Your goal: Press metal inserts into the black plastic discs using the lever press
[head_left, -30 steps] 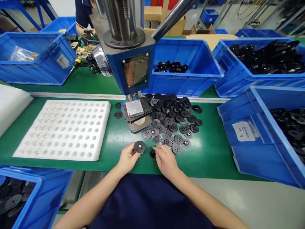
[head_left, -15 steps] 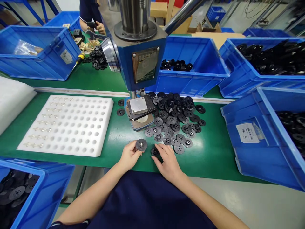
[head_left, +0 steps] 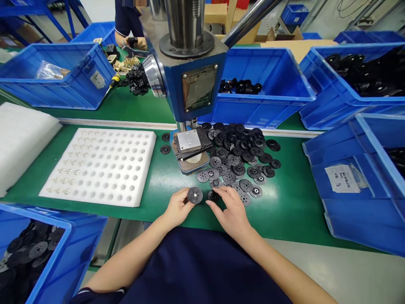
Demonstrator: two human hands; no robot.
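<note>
My left hand (head_left: 177,207) pinches a flat black disc (head_left: 195,195) by its edge. The disc has small holes round a pale, shiny centre and faces up toward me. Just right of it, my right hand (head_left: 232,209) has thumb and index finger closed round a smaller, darker round part (head_left: 212,195), low over the green table. The disc and this part are apart. Beyond both hands stands a blue hand press (head_left: 176,84) with a metal block (head_left: 189,140) under its ram. A heap of black discs (head_left: 238,147) spreads right of the press, reaching my right fingers.
A white foam tray (head_left: 104,166) with rows of holes lies left, its left columns holding small clear or shiny pieces. Blue bins (head_left: 319,185) with black parts stand around the green table (head_left: 284,202). A screwdriver (head_left: 113,84) lies at the back left. Another person's hand (head_left: 141,43) works behind the press.
The whole view has shifted slightly, so things appear a little further right. Both hands keep their hold, with the disc and the round part still side by side.
</note>
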